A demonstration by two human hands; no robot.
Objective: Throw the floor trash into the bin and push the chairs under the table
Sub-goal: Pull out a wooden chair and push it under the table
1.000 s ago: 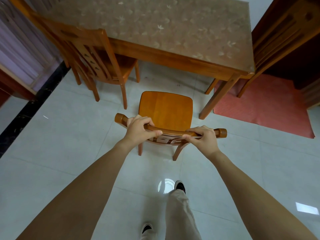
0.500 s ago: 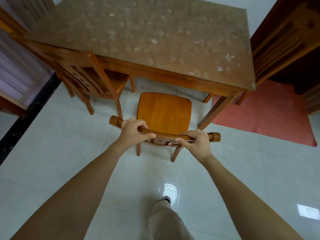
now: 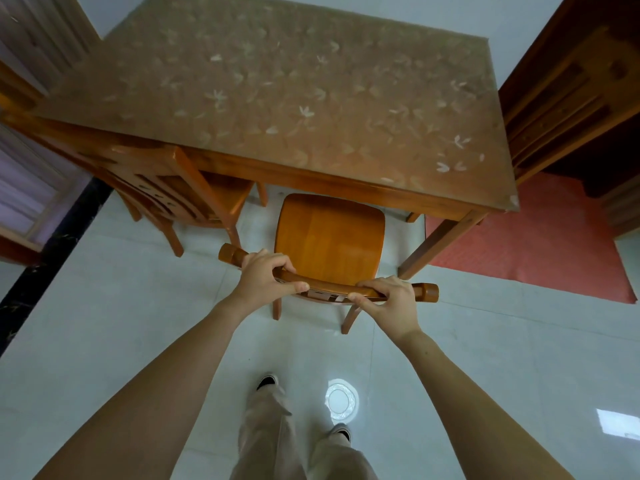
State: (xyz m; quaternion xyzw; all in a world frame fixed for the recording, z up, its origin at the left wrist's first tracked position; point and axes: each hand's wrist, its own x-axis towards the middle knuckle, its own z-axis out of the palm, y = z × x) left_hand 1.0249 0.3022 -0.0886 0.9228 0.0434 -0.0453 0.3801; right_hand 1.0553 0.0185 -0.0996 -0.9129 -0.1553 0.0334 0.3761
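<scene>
Left hand (image 3: 265, 277): fingers curled over the chair's top rail (image 3: 329, 289).
Right hand (image 3: 389, 301): gripping the same rail.
Chair seat (image 3: 329, 237): front edge just under the tabletop (image 3: 277, 98).

The floor (image 3: 104, 323) is of pale glossy tiles. A black marbled strip (image 3: 52, 258) runs along its left side. On the right lies a red mat (image 3: 540, 244), and its far edge reaches a dark wooden cabinet (image 3: 571, 98). Two bright reflections show on the tiles: a round one (image 3: 341, 398) near the bottom middle and a rectangular one (image 3: 618, 422) at the right edge. At far left hangs a pale violet curtain (image 3: 24, 188).
</scene>
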